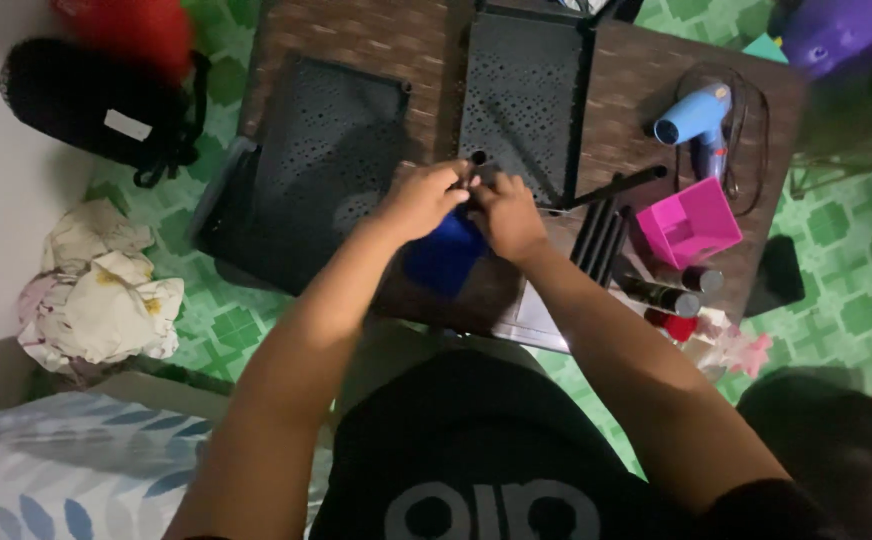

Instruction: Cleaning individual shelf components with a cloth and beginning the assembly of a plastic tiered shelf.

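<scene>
My two hands meet over the middle of the counter (376,40), just at the near edge of the two black perforated panels. My left hand (421,200) and my right hand (506,215) are touching each other, fingers curled together around a small dark piece (476,180) between them. Both grips look closed on it, but the piece is too small and too dark to say what it is.

Directly under my hands, toward my body, sits a blue box (446,255). It is touching or almost touching my palms; I cannot tell if I hold it.

The black rods (601,235) lie just beside my right hand, their long axis running away from me and slightly to the right, toward the pink box (691,222). One rod (616,187) lies across, pointing from my right hand to the blue hair dryer (696,118). So my right hand is clearly nearer to the rods; the left panel (326,160) is nearer to my left hand.
</scene>
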